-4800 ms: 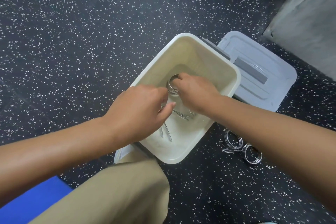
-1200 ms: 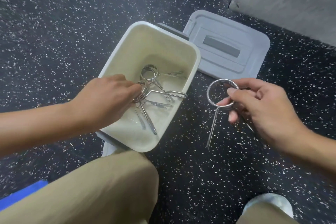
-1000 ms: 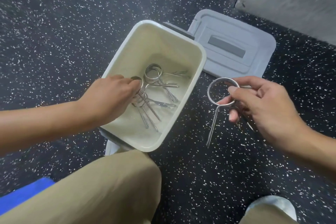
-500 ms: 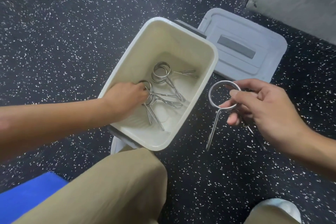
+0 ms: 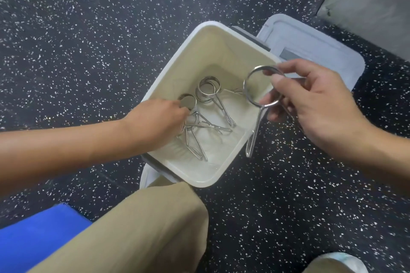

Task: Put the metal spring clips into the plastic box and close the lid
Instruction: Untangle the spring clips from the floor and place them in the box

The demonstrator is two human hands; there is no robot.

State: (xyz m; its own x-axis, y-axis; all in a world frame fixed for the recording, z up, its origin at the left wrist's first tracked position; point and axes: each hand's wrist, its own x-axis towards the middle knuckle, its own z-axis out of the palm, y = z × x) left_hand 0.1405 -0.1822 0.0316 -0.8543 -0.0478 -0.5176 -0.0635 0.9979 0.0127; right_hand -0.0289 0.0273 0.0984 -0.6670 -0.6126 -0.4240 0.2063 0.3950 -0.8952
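A cream plastic box (image 5: pixel 200 42) stands open on the speckled floor. Several metal spring clips (image 5: pixel 208 92) lie on its bottom. My left hand (image 5: pixel 155 122) reaches inside the box, its fingers closed on the coil of one clip there. Over the box's right rim my right hand (image 5: pixel 310 104) pinches the ring of another spring clip (image 5: pixel 255 99), whose long legs hang down outside the right wall. The grey lid (image 5: pixel 321 49) lies flat on the floor beyond the box, to its right, partly hidden by my right hand.
My knee in tan trousers (image 5: pixel 142 228) is just in front of the box. A blue mat (image 5: pixel 33 235) shows at the lower left, a white shoe tip (image 5: pixel 337 261) at the lower right. A grey slab (image 5: pixel 372 2) fills the upper right corner.
My right hand has carried its clip leftward from beside the box to over the right rim. My left hand has stayed among the clips inside.
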